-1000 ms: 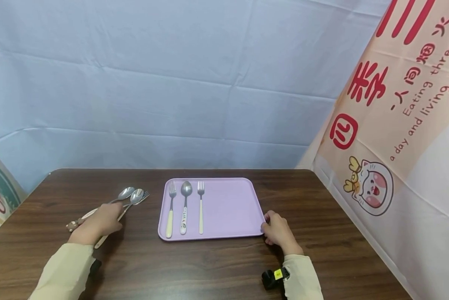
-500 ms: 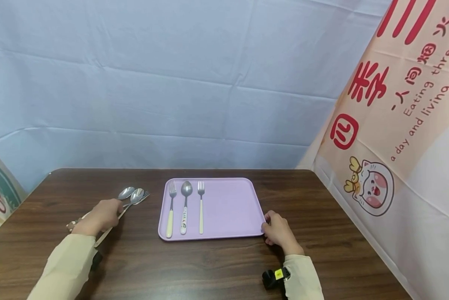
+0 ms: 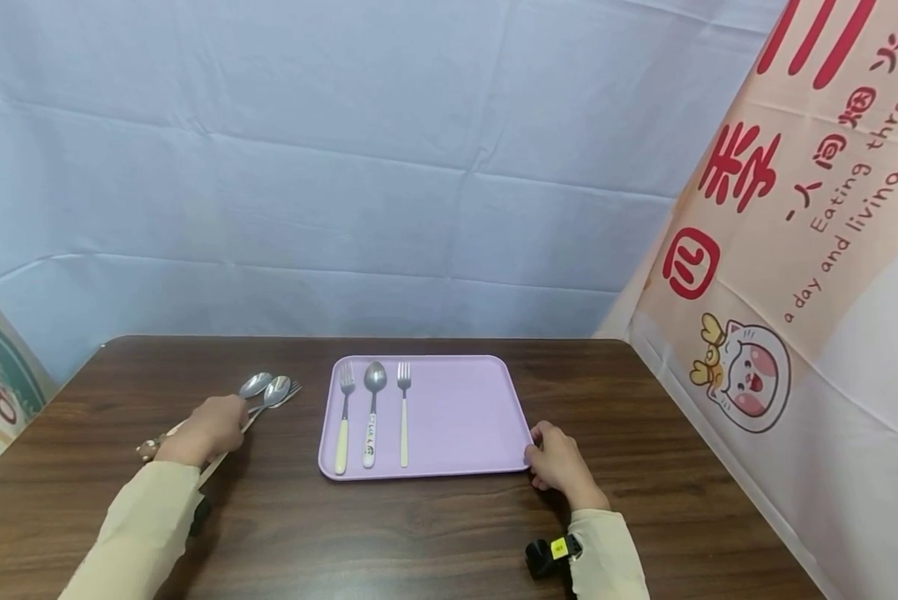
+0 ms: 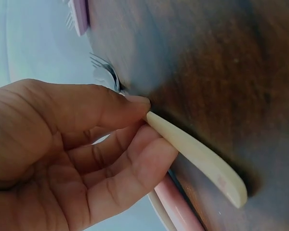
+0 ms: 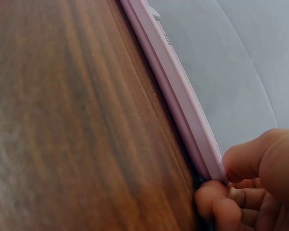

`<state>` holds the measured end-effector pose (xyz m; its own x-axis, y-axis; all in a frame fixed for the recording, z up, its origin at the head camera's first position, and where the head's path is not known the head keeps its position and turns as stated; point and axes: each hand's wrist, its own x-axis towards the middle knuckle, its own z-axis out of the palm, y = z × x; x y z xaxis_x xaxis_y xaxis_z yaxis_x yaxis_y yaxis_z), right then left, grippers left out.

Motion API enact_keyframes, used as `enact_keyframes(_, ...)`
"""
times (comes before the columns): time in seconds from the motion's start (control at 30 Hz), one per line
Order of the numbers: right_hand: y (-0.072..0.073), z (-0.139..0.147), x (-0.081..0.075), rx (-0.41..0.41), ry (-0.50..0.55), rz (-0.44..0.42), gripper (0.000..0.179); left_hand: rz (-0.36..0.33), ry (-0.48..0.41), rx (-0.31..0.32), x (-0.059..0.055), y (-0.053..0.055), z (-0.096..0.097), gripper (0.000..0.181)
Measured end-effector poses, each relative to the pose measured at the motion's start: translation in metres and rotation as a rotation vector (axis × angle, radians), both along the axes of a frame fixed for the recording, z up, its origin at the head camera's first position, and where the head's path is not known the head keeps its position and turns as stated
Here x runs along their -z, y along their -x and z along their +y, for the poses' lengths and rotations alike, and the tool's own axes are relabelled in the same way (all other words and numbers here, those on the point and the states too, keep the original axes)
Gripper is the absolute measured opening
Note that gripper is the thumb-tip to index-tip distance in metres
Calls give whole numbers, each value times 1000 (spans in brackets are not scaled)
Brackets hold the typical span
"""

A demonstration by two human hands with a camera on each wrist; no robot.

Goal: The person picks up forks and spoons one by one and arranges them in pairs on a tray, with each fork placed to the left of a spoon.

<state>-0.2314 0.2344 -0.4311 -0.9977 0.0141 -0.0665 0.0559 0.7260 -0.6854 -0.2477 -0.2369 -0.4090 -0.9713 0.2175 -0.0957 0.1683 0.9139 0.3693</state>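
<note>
My left hand (image 3: 212, 427) pinches the cream handle (image 4: 202, 156) of a spoon (image 3: 276, 390) between thumb and fingers at the table's left. The handle's end sticks out past the fingertips in the left wrist view. Beside it lie another spoon (image 3: 256, 384) and a fork (image 3: 295, 390), partly hidden by the hand. My right hand (image 3: 561, 462) grips the near right corner of a lilac tray (image 3: 464, 417), thumb on the rim and fingers underneath. A cream-handled fork (image 3: 341, 442), a spoon with a patterned white handle (image 3: 370, 437) and a slim fork (image 3: 404, 417) lie side by side in the tray's left part.
The dark wooden table (image 3: 389, 533) bears everything. A brown bear-shaped handle end (image 3: 147, 450) shows left of my left hand, and a pink handle (image 4: 178, 202) lies under it. Pale blue cloth (image 3: 344, 167) hangs behind, with a printed cloth (image 3: 749, 250) at the right.
My left hand has shifted slightly up and right, its fingers closing on the spoon's handle. The spoon has barely moved. My right hand keeps its hold on the tray's corner.
</note>
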Motion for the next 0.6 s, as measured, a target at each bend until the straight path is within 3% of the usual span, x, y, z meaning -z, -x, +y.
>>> enact_keyframes(0.6,0,0,0,3,-7,-2,17,-11,-65,-36,-2,-2,0,16)
